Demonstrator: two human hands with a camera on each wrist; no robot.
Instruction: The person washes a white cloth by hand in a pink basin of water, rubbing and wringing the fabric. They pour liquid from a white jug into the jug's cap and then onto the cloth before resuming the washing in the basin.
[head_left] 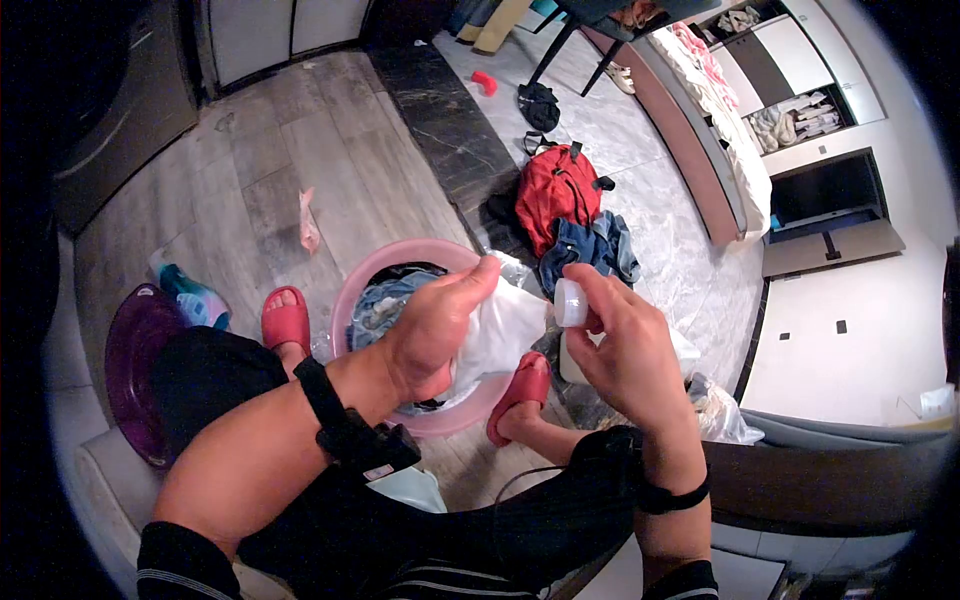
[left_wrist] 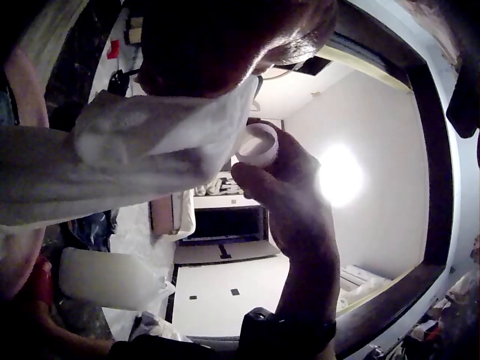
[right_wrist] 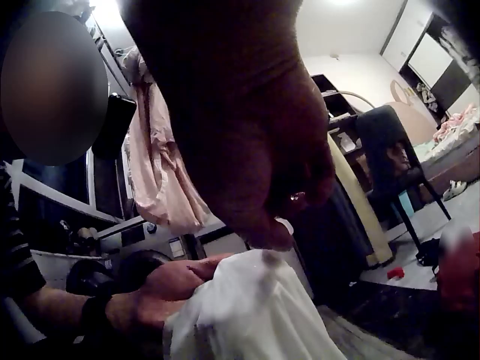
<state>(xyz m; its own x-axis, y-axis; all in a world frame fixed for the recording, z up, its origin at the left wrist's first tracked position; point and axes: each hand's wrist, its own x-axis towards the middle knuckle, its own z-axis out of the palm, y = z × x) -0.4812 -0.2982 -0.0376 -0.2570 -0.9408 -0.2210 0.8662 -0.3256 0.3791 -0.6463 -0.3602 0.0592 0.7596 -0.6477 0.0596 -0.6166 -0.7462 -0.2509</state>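
Pink plastic forms the round basin (head_left: pixel 350 282) on the floor (head_left: pixel 250 180) between the person's two feet, and blue and dark clothes (head_left: pixel 385 300) lie inside it. To the person's left, a purple basin (head_left: pixel 125 370) stands tilted beside the knee, next to a blue packet (head_left: pixel 195 298). A whitish jug (left_wrist: pixel 109 279) is near the right foot, partly hidden by the right hand in the head view.

Wood-look floor spreads from the pink basin's far rim toward the cabinet front (head_left: pixel 130 110), with a small pinkish piece (head_left: pixel 309 222) on it. Beyond the basin's right side are a red backpack (head_left: pixel 560 195) and denim clothing (head_left: pixel 590 250), and the bed (head_left: pixel 690 140) lies farther off.

Above the basin, the left hand (head_left: pixel 435 325) grips a white cloth (head_left: pixel 505 325), its thumb raised along the upper edge; the other fingers are partly covered by the fabric, so their exact spread cannot be told. The right hand (head_left: pixel 625 345) pinches a small white cap (head_left: pixel 570 303) between thumb and fingers, just beside the cloth's edge. Whether cap and cloth touch, and what the cap contains, cannot be told.
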